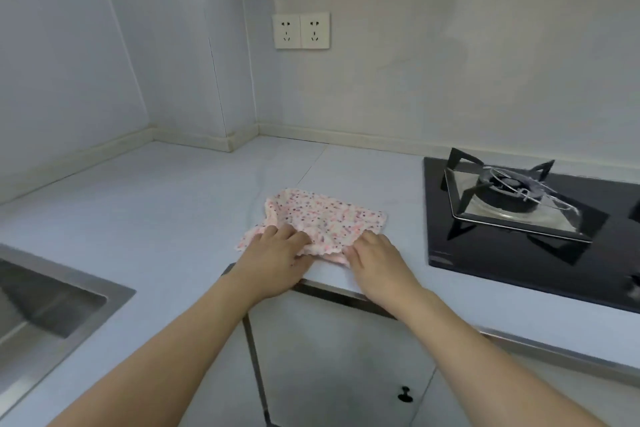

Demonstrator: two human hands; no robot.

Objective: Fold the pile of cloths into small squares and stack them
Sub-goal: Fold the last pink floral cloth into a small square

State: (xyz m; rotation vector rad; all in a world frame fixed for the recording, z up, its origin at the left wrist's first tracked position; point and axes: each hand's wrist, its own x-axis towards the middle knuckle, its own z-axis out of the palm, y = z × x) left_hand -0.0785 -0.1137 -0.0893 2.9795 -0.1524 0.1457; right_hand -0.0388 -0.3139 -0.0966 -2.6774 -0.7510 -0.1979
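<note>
Speckled pink cloth (323, 218) at counter (156, 191) edge, hands gripping near hem

There are no words or numbers here that can be read. The hob (519, 246) has a tiny pale mark at its near left corner, but it is too small and blurry to make out. The sockets (301, 30) on the wall show only holes, no letters.

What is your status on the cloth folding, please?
Left hand and right hand on floral cloth's near edge. Cloth rumpled, unfolded. Gas hob right, apart.
</note>
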